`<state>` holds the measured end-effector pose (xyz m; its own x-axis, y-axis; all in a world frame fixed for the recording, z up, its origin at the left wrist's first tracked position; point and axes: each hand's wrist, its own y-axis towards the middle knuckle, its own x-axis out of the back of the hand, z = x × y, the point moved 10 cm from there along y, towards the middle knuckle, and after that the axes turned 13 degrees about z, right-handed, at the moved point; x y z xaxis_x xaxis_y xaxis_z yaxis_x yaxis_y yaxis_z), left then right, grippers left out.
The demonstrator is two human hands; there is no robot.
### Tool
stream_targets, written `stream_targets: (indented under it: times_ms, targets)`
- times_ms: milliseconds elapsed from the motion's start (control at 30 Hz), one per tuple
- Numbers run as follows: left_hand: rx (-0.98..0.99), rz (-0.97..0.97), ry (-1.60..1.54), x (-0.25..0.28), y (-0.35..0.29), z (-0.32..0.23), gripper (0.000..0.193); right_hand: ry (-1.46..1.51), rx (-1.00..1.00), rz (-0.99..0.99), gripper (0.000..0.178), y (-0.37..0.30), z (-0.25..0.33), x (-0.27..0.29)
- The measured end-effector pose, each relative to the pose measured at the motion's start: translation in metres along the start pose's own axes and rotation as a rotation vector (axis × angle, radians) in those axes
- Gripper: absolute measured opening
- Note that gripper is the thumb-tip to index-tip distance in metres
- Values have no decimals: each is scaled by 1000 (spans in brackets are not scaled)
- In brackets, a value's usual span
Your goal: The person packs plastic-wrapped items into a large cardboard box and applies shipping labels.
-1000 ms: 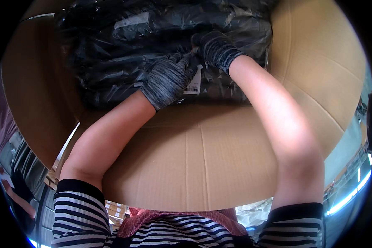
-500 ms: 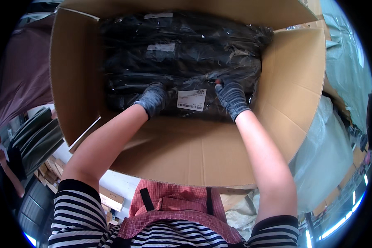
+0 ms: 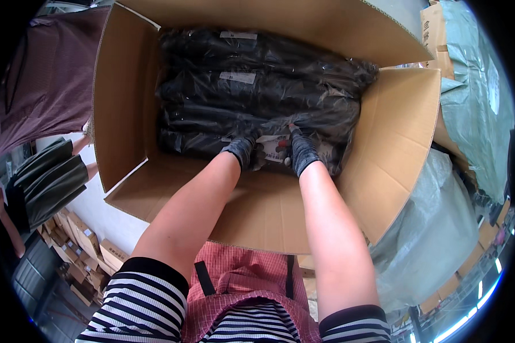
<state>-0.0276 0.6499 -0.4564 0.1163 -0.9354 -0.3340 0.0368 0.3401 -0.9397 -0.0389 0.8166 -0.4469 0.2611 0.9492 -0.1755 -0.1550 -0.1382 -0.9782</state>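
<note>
Several black bundles in clear plastic [image 3: 212, 94] lie side by side inside a large open cardboard box [image 3: 257, 220]. On the nearest plastic-wrapped bundle [image 3: 191, 143] is a white label [image 3: 274, 150], partly covered by my hands. My left hand [image 3: 245, 152], in a dark grey knit glove, is closed at the bundle's near side, just left of the label. Close by on the right, my right hand [image 3: 301, 151], gloved alike, has its fingers curled in toward the label and plastic. Some fingertips are hidden by the hands and the film.
The box's upright flaps surround the bundles, with the right flap [image 3: 403, 137] leaning outward. Translucent plastic sheeting [image 3: 435, 228] hangs on the right. At the left are a person's dark pleated skirt [image 3: 51, 177], maroon cloth [image 3: 57, 74] and stacked cartons [image 3: 77, 246].
My hands have come closer together around the near bundle's label, the left one moving right. The view has shifted, and the box appears slightly turned.
</note>
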Motion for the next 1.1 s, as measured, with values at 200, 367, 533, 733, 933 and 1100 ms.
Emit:
stream_targets:
  times_ms: [200, 367, 533, 733, 933, 1100]
  targets:
    - [-116, -64, -81, -1, 18, -10, 22, 45, 8, -110, 46, 7, -3, 7]
    - [-131, -72, 1, 5, 29, -3, 19, 41, -63, -119, 38, 11, -7, 7]
    - [-56, 31, -173, 18, 47, 15, 18, 75, 12, -106, 24, 4, -12, -1]
    - [-175, 52, -192, 8, 40, 9, 17, 77, 113, -103, 22, 12, -25, 9]
    - [-217, 76, -84, 4, 43, 9, 16, -109, 155, -149, 44, -18, -15, 12]
    - [-339, 13, 87, 57, 93, 11, 19, -120, 188, -63, 52, -18, -11, -5]
